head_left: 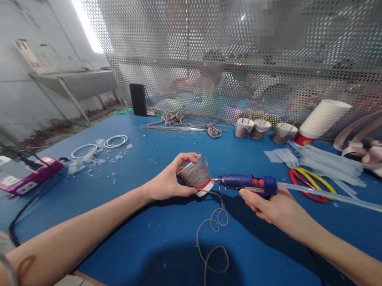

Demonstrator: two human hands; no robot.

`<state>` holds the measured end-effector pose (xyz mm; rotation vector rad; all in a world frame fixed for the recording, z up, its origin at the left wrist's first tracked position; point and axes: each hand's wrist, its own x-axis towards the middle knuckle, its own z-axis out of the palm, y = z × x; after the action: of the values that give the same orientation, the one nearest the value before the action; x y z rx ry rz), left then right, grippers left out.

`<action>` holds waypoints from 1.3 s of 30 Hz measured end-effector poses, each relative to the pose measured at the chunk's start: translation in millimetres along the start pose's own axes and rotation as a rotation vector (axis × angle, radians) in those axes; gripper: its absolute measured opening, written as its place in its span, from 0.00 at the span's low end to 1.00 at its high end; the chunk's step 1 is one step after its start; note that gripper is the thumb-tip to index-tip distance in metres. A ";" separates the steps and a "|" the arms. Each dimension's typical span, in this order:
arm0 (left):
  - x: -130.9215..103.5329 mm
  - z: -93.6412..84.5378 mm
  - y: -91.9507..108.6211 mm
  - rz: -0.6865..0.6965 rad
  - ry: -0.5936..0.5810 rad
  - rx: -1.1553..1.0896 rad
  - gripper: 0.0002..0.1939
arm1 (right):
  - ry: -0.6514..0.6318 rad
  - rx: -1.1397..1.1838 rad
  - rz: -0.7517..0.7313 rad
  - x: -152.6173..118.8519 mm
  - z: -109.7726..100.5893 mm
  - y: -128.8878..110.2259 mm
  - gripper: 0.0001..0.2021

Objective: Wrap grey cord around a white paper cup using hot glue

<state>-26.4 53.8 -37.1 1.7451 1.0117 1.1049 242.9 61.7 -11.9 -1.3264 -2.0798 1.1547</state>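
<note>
My left hand (172,179) grips a paper cup (195,175) lying tilted on its side, wrapped in grey cord with a red and white band showing at one end. From the cup a loose length of grey cord (213,222) curls down towards the table's near edge. My right hand (278,204) is closed around a blue hot glue gun (247,183). Its metal nozzle meets the cup near the red band. A long clear glue stick (341,198) sticks out of the gun's back end.
Cord-wrapped cups (243,128) and a stack of paper cups (323,121) stand at the back right. Pliers with red and yellow handles (310,186) lie beside clear glue sticks (334,162). A purple power strip (28,178) is at left; a perforated metal screen (169,39) borders the table's back.
</note>
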 end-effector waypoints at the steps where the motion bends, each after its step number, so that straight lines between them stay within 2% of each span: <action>1: 0.0 0.7 0.6 -0.009 0.003 0.003 0.29 | -0.001 -0.024 -0.046 -0.6 0.6 -0.8 0.19; 5: -0.2 5.3 3.1 -0.045 0.027 0.034 0.30 | 0.025 -0.068 -0.221 -4.9 6.1 -4.0 0.18; 9: -0.9 10.4 3.6 -0.060 0.063 0.054 0.30 | 0.107 -0.090 -0.233 -9.5 15.1 -2.6 0.17; 17: -1.1 12.0 5.9 -0.072 0.057 0.052 0.30 | 0.088 -0.117 -0.311 -11.6 20.2 0.7 0.15; 21: -1.2 9.5 6.4 -0.060 0.055 0.046 0.30 | 0.098 -0.056 -0.229 -8.9 13.8 -1.7 0.16; 25: -1.7 5.9 4.3 -0.040 0.046 0.035 0.29 | 0.052 -0.041 -0.142 -4.4 6.1 -2.0 0.18; 31: -2.0 2.1 0.8 -0.011 0.012 0.023 0.29 | -0.039 0.104 0.091 5.1 0.1 4.8 0.22; 39: -3.6 -2.5 -0.4 0.046 0.003 0.039 0.30 | -0.051 0.297 0.096 11.0 -2.4 1.9 0.23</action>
<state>-29.9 51.2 -37.8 1.8064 1.0057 1.1237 240.5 72.8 -13.1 -1.2750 -1.8061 1.4872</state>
